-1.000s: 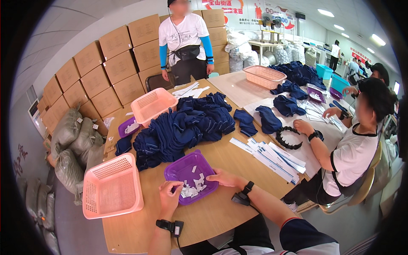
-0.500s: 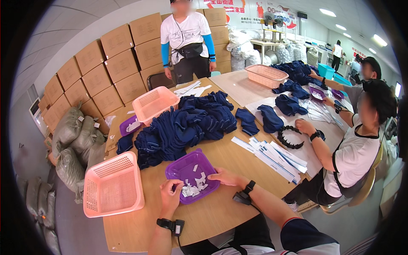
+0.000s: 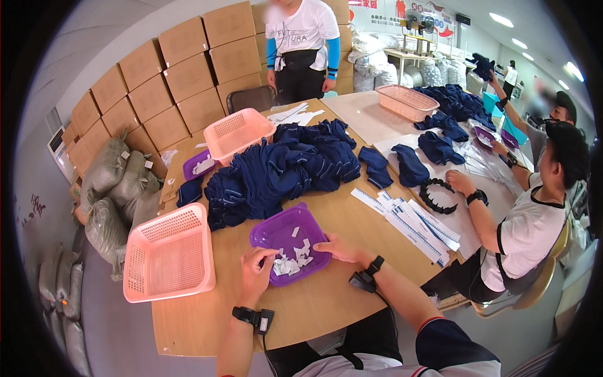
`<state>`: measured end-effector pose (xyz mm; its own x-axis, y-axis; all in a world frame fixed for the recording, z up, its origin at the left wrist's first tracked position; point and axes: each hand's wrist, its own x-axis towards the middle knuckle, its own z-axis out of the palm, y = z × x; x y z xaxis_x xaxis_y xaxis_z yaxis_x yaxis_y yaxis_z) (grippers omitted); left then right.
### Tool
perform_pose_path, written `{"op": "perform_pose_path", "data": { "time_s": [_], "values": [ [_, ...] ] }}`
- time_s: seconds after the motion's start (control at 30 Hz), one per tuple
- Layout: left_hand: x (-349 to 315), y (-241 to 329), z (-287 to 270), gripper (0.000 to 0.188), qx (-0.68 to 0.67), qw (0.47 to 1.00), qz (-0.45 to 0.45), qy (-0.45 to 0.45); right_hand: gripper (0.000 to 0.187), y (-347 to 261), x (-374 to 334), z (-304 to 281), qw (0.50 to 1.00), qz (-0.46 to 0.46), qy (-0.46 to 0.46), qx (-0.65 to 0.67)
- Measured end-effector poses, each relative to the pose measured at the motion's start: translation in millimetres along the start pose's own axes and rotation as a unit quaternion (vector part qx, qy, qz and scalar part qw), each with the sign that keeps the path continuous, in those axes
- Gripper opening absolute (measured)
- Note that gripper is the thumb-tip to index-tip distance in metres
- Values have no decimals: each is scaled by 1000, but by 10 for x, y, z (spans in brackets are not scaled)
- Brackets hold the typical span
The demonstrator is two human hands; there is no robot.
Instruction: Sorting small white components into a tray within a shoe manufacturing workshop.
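Observation:
A small purple plastic basket [image 3: 274, 225] sits on the table before me, with small white paper slips [image 3: 290, 264] scattered over its bottom. My right hand [image 3: 342, 247] grips its right rim, thumb on the inside. At the basket's left side my left hand [image 3: 256, 267] is closed in a pinch; whatever is between its fingertips is too small to make out. Beyond the basket lies a big heap of dark blue cloth pieces [image 3: 282, 169] with pale stitching. An open pink basket [image 3: 169, 254] stands left of my left hand.
White printed strips [image 3: 408, 223] lie to the right, near a black ring-shaped band [image 3: 438, 196]. Another pink basket [image 3: 239, 135] and a second purple basket [image 3: 198, 164] stand behind the heap. Co-workers [image 3: 521, 226] sit on the right; a person [image 3: 301, 50] stands across the table.
My view has shifted slightly, while both hands stay at the purple basket in nearly the same pose. At the far right a co-worker's arm now holds up a dark blue piece.

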<state>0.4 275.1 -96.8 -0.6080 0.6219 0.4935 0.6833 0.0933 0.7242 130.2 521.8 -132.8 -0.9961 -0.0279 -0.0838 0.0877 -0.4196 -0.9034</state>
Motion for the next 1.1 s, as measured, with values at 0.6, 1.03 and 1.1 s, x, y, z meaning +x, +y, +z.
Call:
{"op": "perform_pose_path", "data": {
  "time_s": [0.6, 1.03, 1.1],
  "values": [
    [7, -102, 83, 9, -50, 997, -46, -24, 60, -33, -41, 19, 998, -13, 34, -59],
    [-29, -111, 74, 12, -39, 995, -90, -30, 62, -46, -21, 21, 997, -5, 13, -76],
    [-27, -77, 92, 12, -50, 994, -94, -3, 62, -51, -23, 28, 998, -3, 13, -65]
  ]
}}
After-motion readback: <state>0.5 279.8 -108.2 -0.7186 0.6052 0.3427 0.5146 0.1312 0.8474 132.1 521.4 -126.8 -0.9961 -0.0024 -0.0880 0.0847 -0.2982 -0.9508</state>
